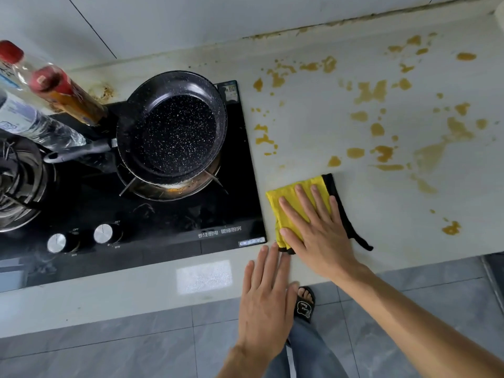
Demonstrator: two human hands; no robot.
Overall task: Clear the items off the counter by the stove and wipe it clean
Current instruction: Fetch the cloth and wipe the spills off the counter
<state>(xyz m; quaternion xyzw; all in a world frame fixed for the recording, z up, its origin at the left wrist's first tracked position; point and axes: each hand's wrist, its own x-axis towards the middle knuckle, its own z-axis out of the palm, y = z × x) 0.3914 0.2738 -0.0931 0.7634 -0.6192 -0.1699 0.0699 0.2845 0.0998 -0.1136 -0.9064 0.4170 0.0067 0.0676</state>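
Observation:
A folded yellow cloth (286, 196) with black trim lies on the pale counter (313, 137) just right of the stove. My right hand (313, 227) presses flat on the cloth, fingers spread. My left hand (266, 296) rests flat at the counter's front edge, fingertips touching the cloth's near corner, holding nothing. Many yellow-brown sauce stains (379, 91) spot the counter beyond and to the right of the cloth.
A black glass gas stove (163, 230) fills the left, with a black speckled frying pan (174, 132) on its right burner. Three bottles (68, 96) stand at the far left. The wall (191, 20) runs behind. Grey floor tiles and my sandalled foot (305, 304) show below.

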